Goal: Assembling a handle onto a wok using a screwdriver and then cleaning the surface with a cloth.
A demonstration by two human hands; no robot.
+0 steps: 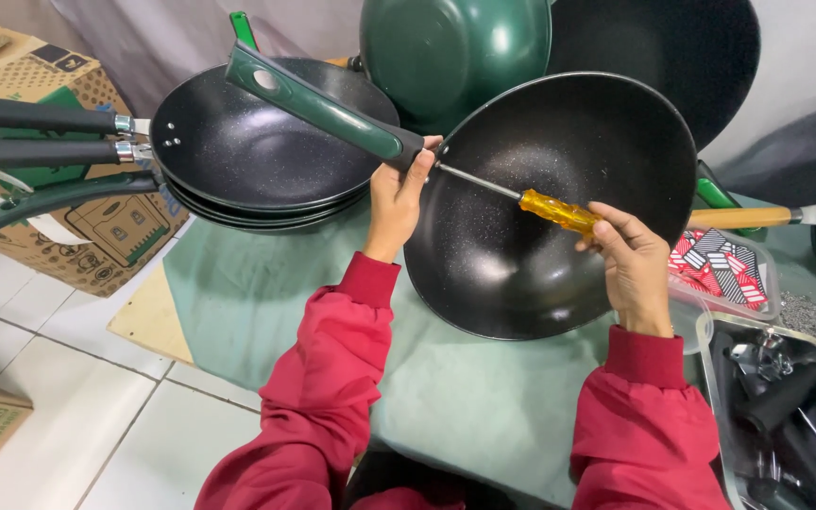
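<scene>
The wok [559, 208] is black and speckled inside, round and deep, tipped up on its edge so that its hollow faces the camera, its lower rim resting on the green-covered bench [266, 302]. Its dark green handle [318, 104] juts up and left from the wok's left rim. The screwdriver [521, 196] has a clear amber shaft-end and a thin steel blade; it lies slantwise across the wok's hollow, tip at the rim where the handle joins.

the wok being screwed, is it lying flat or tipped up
Tipped up: the wok stands on its rim, inside facing the camera, left hand gripping its green handle.
</scene>
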